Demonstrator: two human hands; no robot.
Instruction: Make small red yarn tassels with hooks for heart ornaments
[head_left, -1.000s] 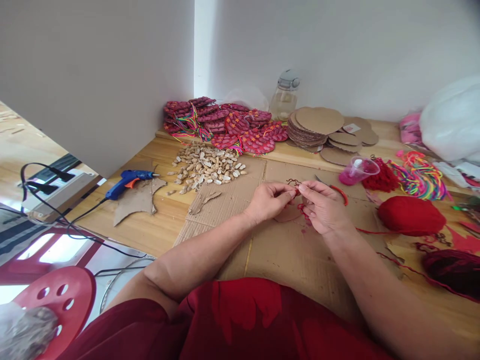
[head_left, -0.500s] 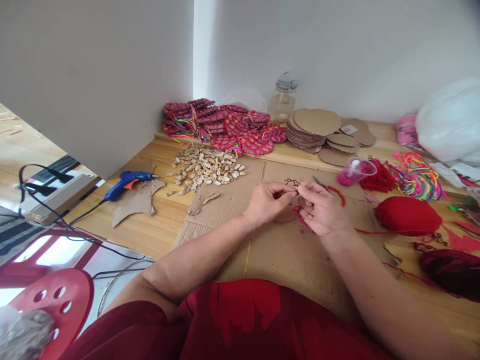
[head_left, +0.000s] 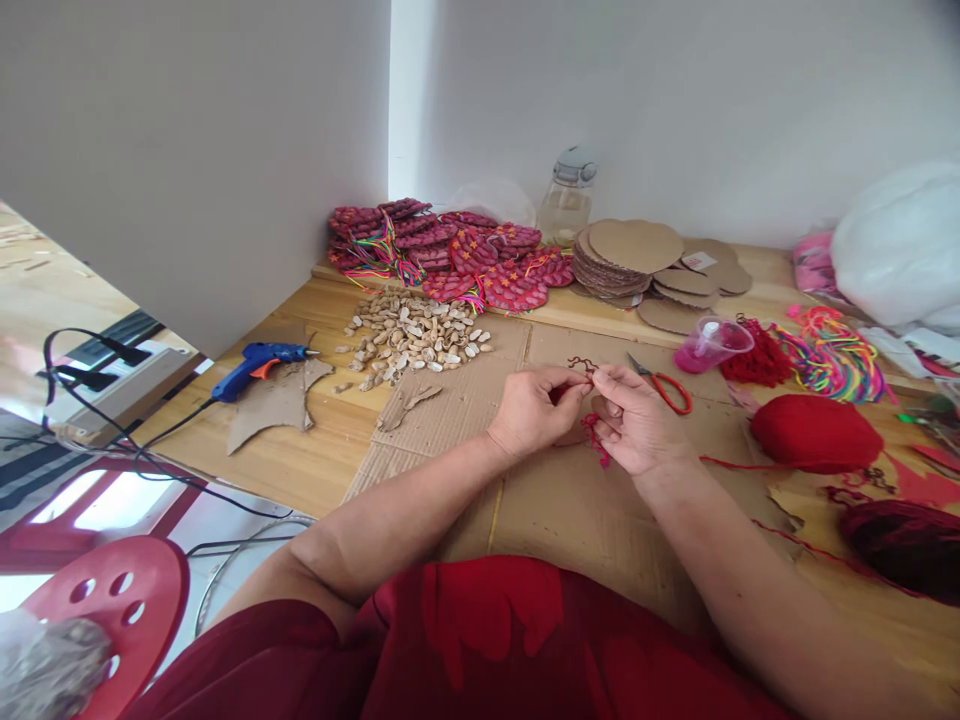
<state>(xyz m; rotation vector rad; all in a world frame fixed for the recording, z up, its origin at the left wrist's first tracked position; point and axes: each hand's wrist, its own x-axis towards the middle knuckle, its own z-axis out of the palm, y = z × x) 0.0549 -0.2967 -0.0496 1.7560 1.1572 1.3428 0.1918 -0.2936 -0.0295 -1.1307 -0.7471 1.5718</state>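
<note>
Both hands meet over the cardboard sheet [head_left: 577, 510]. My left hand [head_left: 534, 408] is pinched closed on a thin, crinkled strand of dark red yarn [head_left: 581, 362], whose curly end sticks out beyond the fingertips. My right hand [head_left: 636, 412] pinches the same strand, thumb against forefinger, its tips touching the left ones. Below the right fingers hangs a curly pinkish-red bit of yarn [head_left: 600, 448]; whether it joins the dark strand is hidden. Orange-handled scissors [head_left: 670, 393] lie just beyond the right hand. A red yarn ball [head_left: 817, 432] sits to its right, trailing a strand towards my right wrist.
Peanut shells [head_left: 420, 335] are heaped at the left, near a blue glue gun [head_left: 259, 368] with its cord. Decorated red pieces [head_left: 480, 255], a bottle [head_left: 567, 200] and cardboard discs [head_left: 630, 248] line the back. A plastic cup [head_left: 712, 345] and dark yarn [head_left: 900, 545] are at the right.
My hands stay pinched together, shifting only slightly. The pinkish-red yarn hangs a little lower under the right fingers, and more of the scissors' handles shows.
</note>
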